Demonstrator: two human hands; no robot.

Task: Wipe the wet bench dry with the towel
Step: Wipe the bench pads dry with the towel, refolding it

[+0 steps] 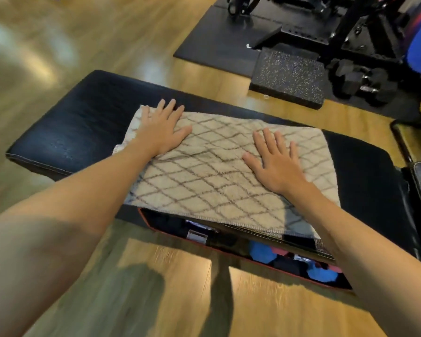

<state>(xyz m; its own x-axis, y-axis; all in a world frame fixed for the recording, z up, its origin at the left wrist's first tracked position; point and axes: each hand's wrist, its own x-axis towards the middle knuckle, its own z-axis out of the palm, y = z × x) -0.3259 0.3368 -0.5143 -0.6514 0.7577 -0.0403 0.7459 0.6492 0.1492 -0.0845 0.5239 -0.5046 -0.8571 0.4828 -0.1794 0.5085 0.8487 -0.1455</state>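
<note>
Your left hand and right hand lie flat with fingers spread on the towel, each grip released and pressing, neither one clutching the cloth. The left hand sits at the towel's far left corner, the right hand toward its right side. The beige towel, crossed by a dark diamond pattern, is spread over the middle of the black padded worktop, its near edge hanging slightly past the worktop's near side. Small droplets glisten on the bare padding to the left of the towel. No brand, label or writing can be read anywhere. Beneath the worktop's near edge, a red-trimmed frame holds blue and dark shapes too blurred to identify. The worktop's right end is cut off by your right forearm. Around it runs a glossy wood floor; at far right stand black rubber mats, a speckled block, dumbbells and a dark rack base.
</note>
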